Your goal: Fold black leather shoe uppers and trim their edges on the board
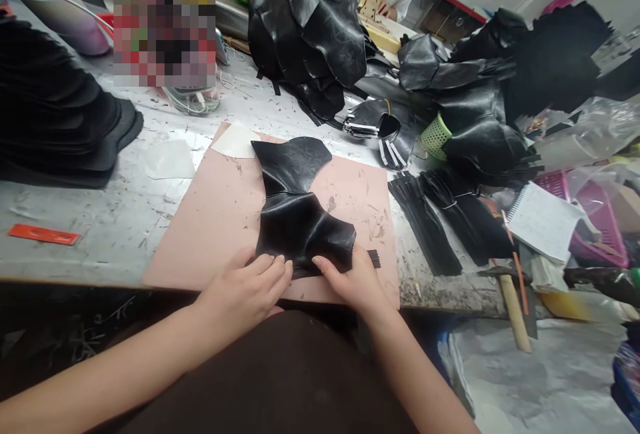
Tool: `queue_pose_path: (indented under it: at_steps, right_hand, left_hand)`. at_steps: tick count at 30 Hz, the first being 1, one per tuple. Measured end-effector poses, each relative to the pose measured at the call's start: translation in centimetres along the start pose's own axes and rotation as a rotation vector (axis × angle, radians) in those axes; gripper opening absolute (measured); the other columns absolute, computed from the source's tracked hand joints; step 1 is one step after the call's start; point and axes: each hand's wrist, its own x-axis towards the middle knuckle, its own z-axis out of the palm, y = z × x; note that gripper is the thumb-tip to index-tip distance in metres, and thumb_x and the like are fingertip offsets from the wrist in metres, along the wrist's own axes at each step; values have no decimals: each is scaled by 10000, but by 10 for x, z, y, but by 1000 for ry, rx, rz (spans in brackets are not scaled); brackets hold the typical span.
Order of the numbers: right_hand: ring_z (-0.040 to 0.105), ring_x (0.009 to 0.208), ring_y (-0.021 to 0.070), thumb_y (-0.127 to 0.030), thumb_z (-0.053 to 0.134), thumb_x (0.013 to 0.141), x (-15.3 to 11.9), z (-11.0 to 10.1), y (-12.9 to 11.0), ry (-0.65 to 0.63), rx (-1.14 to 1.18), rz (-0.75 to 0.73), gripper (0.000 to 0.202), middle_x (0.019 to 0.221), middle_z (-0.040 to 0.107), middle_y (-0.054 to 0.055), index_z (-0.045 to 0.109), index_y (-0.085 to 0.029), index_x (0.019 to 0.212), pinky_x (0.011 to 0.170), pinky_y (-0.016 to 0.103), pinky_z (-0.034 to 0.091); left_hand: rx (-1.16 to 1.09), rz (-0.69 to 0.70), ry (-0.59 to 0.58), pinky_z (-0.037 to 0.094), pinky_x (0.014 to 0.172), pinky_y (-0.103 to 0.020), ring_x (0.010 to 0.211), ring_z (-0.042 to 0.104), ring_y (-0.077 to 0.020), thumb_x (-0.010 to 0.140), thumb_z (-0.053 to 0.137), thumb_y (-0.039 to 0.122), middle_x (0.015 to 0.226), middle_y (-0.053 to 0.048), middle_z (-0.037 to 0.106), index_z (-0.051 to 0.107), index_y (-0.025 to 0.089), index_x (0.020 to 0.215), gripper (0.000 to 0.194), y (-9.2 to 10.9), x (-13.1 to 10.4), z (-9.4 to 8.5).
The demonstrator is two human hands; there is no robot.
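Observation:
A shiny black leather piece [305,224], seamed to an upper leather panel [290,161], lies on a pink board [200,221]. At its near edge, my left hand [257,284] presses its fingers together on the leather. My right hand [353,281] grips the lower right corner, thumb on top and the other fingers mostly hidden. The dark toothed end of a strip, apparently zipper tape [374,259], sticks out beside my right hand. What lies under the folded near edge is hidden.
Stacked black pieces [60,107] stand at left, near an orange tool [43,234]. Behind are a leather pile [320,34] and a bundle with white-edged strips [380,127]. Zipper strips [430,227], a notebook [545,221] and a wooden-handled hammer [515,314] lie at right.

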Motion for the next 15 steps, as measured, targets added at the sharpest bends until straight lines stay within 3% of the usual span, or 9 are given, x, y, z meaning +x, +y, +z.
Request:
queue_pose_path:
  at_steps: [4, 12, 15]
  right_hand:
    - [611, 927, 248, -286, 608, 706, 0, 0, 3, -10, 5, -23, 326, 974, 656, 82, 579, -178, 1013, 783, 354, 500]
    - [607, 902, 242, -285, 602, 718, 8, 2, 8, 5, -2, -76, 283, 962, 643, 78, 581, -187, 982, 781, 366, 494]
    - [603, 905, 240, -274, 606, 716, 12, 1, 8, -1, -16, -88, 300, 963, 638, 71, 569, -195, 1003, 785, 367, 492]
  left_hand:
    - [21, 8, 10, 322, 724, -338, 771, 500, -184, 809, 490, 315, 948, -50, 638, 548, 162, 1132, 362, 0, 1, 3]
    - [76, 53, 31, 330, 712, -355, 708, 488, -191, 804, 521, 395, 792, -42, 605, 586, 169, 1058, 346, -1, 10, 3]
    - [27, 83, 53, 335, 679, -340, 754, 516, -198, 839, 473, 317, 820, -63, 612, 609, 169, 991, 251, -1, 13, 6]
